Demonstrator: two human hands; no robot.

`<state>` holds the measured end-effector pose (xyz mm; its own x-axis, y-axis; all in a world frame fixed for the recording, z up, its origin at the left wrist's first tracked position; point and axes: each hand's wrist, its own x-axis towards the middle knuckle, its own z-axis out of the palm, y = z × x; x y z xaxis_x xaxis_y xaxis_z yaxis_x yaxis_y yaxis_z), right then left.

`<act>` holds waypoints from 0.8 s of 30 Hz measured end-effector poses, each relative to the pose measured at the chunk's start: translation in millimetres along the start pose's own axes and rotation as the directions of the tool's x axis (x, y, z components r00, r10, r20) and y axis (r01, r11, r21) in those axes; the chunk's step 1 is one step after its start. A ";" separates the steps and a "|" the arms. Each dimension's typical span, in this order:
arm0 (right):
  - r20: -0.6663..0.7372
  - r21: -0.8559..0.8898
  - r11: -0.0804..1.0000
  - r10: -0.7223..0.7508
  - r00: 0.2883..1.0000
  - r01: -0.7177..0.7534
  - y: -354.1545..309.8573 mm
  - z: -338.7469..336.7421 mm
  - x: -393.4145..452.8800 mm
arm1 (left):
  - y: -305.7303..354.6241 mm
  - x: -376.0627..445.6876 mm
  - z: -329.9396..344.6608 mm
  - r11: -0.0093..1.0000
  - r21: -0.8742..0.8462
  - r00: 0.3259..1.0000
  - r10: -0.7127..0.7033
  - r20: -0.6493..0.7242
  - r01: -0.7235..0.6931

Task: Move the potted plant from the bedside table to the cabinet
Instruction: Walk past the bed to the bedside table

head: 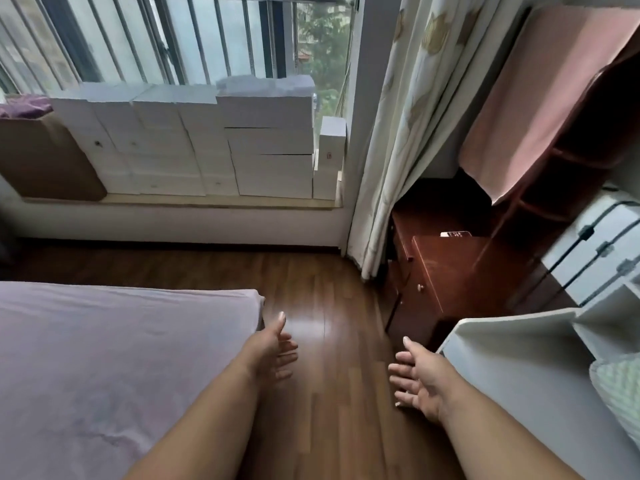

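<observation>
Nearest, both bare forearms reach forward over the wooden floor [322,341]. The left hand [273,348] and the right hand [417,379] face each other, palms inward, fingers [398,370] spread and holding nothing. The bed [104,358] lies to the left. Further on, a dark red-brown bedside cabinet [450,271] stands under the curtain [398,133]. White boxes [207,140] line the windowsill. No potted plant shows in view.

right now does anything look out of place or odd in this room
Nothing is spilled or broken. One oddity: no potted plant shows anywhere, and both hands are empty and open, left hand and right hand held over the floor. White boxes stack high on the sill, blocking the lower window.
</observation>
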<state>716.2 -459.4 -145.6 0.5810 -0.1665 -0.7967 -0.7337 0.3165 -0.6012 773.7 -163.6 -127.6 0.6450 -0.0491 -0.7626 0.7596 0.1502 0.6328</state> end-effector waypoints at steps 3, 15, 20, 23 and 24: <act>-0.021 0.021 1.000 -0.020 1.000 0.020 -40.1 5.7 34.0 | 35.7 36.7 10.1 0.999 0.041 1.000 -0.001 0.004 0.000; 0.067 0.010 0.998 -0.063 0.996 0.062 -227.2 40.4 191.3 | 178.1 187.9 62.9 0.999 -0.035 0.998 0.010 -0.066 -0.012; 0.115 -0.044 0.992 -0.112 0.987 0.118 -330.2 89.4 254.0 | 255.9 238.5 74.9 0.988 -0.121 0.990 0.077 -0.121 -0.092; 0.160 -0.063 0.988 -0.132 0.978 0.143 -377.6 129.3 283.4 | 294.4 260.4 72.2 0.979 -0.166 0.987 0.095 -0.132 -0.116; 0.174 -0.064 0.987 -0.136 0.975 0.149 -391.7 144.1 292.1 | 307.1 267.4 68.5 0.976 -0.177 0.985 0.100 -0.144 -0.125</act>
<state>1224.1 -497.5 -134.0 0.7277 -0.0425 -0.6846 -0.6601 0.2275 -0.7159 1185.1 -198.3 -128.1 0.6986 0.1091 -0.7071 0.6463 0.3279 0.6891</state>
